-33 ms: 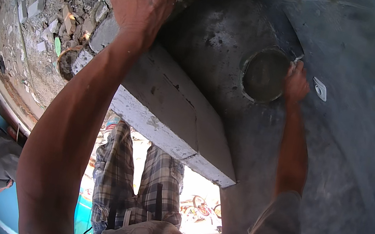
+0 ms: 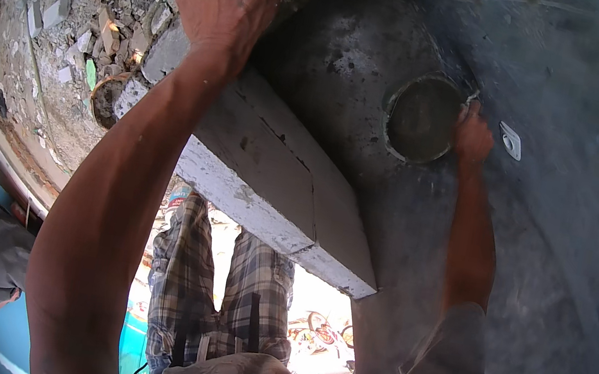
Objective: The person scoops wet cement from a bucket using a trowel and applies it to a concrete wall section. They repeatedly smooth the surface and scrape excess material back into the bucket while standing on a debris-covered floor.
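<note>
My left hand (image 2: 227, 1) lies flat on the upper edge of a grey block wall (image 2: 269, 134), its fingers stretched out. On the other side, my right hand (image 2: 473, 141) is closed around the pale handle of a trowel (image 2: 474, 97). The trowel's blade is blurred and hard to make out against the dark grey cement surface (image 2: 352, 61). Just left of that hand is a round container (image 2: 389, 132) with grey, wet-looking stuff in it.
Rubble and broken tile (image 2: 112, 29) cover the ground at the left. A small white oval plate (image 2: 511, 142) sits on the grey plastered wall (image 2: 573, 209) at the right. Below the block wall, my legs in checked shorts (image 2: 252, 282) show, with a bright opening and bicycles (image 2: 319, 329) beyond.
The trowel's dark blade, plain before beyond my right hand, has turned and is now a faint blur. My right hand has barely shifted; my left hand stays put.
</note>
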`<state>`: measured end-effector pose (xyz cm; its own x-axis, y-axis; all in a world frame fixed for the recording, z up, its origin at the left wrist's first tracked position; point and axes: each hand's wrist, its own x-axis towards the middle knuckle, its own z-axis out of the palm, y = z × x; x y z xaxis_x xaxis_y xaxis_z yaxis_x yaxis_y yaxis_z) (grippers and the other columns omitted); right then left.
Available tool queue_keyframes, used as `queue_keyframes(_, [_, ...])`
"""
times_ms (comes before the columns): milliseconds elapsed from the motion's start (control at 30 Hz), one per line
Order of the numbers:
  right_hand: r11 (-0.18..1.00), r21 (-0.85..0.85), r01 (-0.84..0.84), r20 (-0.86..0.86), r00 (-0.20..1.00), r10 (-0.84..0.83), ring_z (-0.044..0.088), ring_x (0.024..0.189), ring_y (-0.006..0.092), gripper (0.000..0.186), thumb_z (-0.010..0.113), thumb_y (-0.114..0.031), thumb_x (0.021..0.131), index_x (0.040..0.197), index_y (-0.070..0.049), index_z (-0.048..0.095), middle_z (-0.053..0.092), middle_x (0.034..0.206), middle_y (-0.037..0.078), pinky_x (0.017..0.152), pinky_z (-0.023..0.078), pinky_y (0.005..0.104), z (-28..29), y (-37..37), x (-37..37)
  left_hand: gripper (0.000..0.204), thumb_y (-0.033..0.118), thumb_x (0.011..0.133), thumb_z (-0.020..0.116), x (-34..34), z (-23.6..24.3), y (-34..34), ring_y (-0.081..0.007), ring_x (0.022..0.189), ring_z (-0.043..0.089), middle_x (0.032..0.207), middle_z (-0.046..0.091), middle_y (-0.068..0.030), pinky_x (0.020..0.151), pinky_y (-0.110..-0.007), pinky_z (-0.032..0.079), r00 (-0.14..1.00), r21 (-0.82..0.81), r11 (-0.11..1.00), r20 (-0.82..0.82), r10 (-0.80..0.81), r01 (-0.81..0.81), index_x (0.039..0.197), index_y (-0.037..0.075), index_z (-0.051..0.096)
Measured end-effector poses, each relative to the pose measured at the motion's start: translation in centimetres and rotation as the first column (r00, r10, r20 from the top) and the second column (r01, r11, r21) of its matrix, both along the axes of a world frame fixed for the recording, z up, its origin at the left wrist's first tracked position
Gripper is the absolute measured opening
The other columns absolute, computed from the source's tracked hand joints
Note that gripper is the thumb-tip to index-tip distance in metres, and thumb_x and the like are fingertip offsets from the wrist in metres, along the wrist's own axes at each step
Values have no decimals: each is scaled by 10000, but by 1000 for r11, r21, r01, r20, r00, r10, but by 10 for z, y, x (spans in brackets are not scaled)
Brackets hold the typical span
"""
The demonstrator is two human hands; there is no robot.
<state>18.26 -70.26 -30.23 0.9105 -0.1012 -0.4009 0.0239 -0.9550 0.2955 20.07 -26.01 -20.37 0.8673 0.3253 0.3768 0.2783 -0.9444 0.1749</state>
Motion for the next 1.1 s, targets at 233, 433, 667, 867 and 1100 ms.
queue_keyframes(233, [999, -45, 14, -56, 998, -16, 691, 938, 447, 382, 506, -440, 1025, 1230, -122, 562, 703, 1041, 212, 785, 536, 569, 0, -38, -25, 456, 275, 1017, 545, 3, -2, 1, -411, 1251, 570, 1281, 631, -271, 1123, -573, 338, 999, -25, 1000, 41, -2, 3, 1352, -35, 543])
queue_keyframes(433, [959, 200, 201, -53, 979, -195, 668, 978, 480, 456, 569, -456, 982, 1275, -107, 578, 712, 1039, 239, 812, 517, 561, 29, -27, -37, 435, 235, 993, 599, 4, -9, 3, -444, 1166, 610, 1192, 662, -287, 1068, -576, 398, 999, -79, 997, 27, -19, 21, 1303, -67, 564])
queue_keyframes(667, [864, 468, 185, -81, 983, -166, 674, 930, 480, 467, 579, -429, 970, 1280, -79, 602, 705, 961, 275, 806, 504, 545, 36, -7, -35, 539, 412, 1030, 484, 4, -24, 15, -397, 1286, 544, 1329, 611, -238, 1106, -585, 350, 998, 16, 998, 22, -56, 56, 1366, -7, 540])
queue_keyframes(867, [930, 225, 291, -176, 951, -255, 665, 928, 490, 436, 537, -404, 994, 1261, -66, 607, 698, 954, 296, 807, 514, 551, 51, -30, -112, 638, 538, 1047, 413, 5, -25, 19, -371, 1352, 512, 1396, 592, -205, 1149, -606, 311, 997, -58, 998, -77, -25, 21, 1397, 17, 532])
queue_keyframes(1100, [967, 50, 251, -591, 788, -174, 669, 1019, 454, 401, 517, -344, 997, 1251, -53, 623, 697, 1066, 285, 874, 522, 542, -14, 21, -107, 431, 238, 993, 619, 2, -15, 7, -413, 1180, 618, 1235, 652, -286, 1050, -518, 426, 999, 152, 988, 50, -20, 12, 1287, -74, 578])
